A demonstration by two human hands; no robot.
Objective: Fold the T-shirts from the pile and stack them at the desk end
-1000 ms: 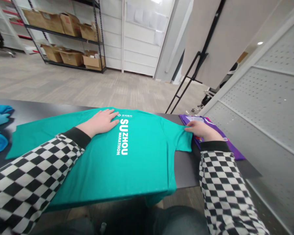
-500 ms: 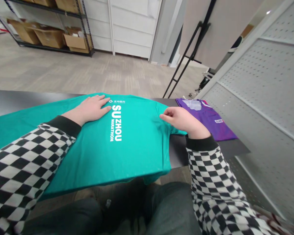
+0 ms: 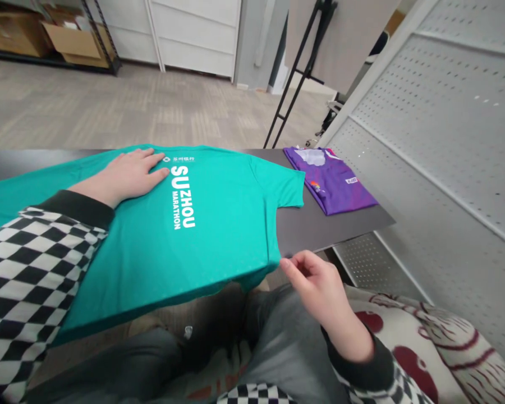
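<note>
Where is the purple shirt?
In the head view, the folded purple shirt lies toward the right end of the dark table, just right of the sleeve of the green Suzhou Marathon T-shirt.

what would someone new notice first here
The bright teal T-shirt spread across the dark table catches the eye first, with white SUZHOU MARATHON lettering down its middle and the left hand flat on it. The black-and-white checkered sleeve stands out at lower left, and a folded purple shirt lies farther along the table to the right.
</note>
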